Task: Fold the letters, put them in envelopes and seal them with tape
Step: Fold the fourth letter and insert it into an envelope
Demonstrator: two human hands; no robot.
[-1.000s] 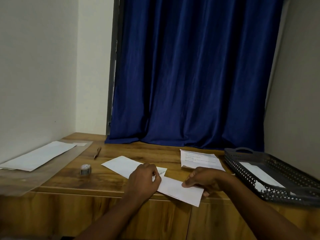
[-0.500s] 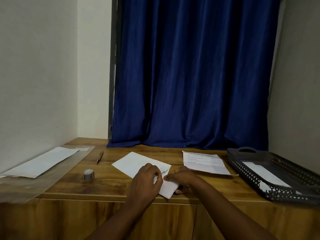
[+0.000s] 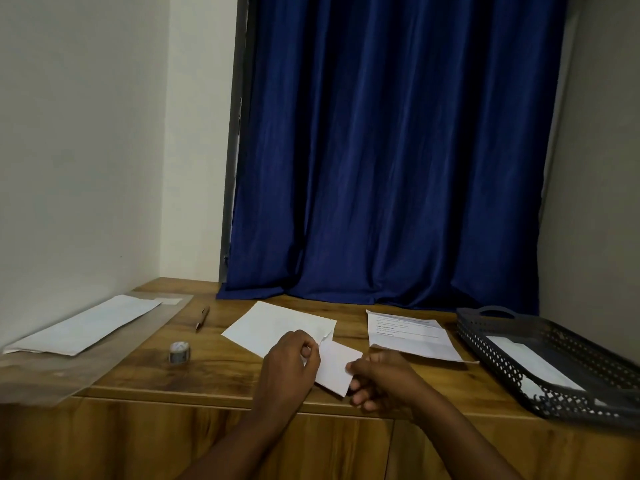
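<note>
At the near edge of a wooden desk (image 3: 214,372), a left hand (image 3: 289,365) pins the envelope (image 3: 277,325) with curled fingers. The right hand (image 3: 384,379) pinches a folded letter (image 3: 334,370), now pushed mostly inside; a second ago it stuck out much farther. More letters (image 3: 408,336) wait unfolded; the tape (image 3: 179,352) sits untouched. One envelope already lies in the basket (image 3: 485,341).

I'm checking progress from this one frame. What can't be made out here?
- Head view: left hand covers where folded letter meets envelope; how far in is unclear.
- Printed sheet: text too small.
- Tape roll: small, dim.
- Basket: cut off by right edge.
</note>
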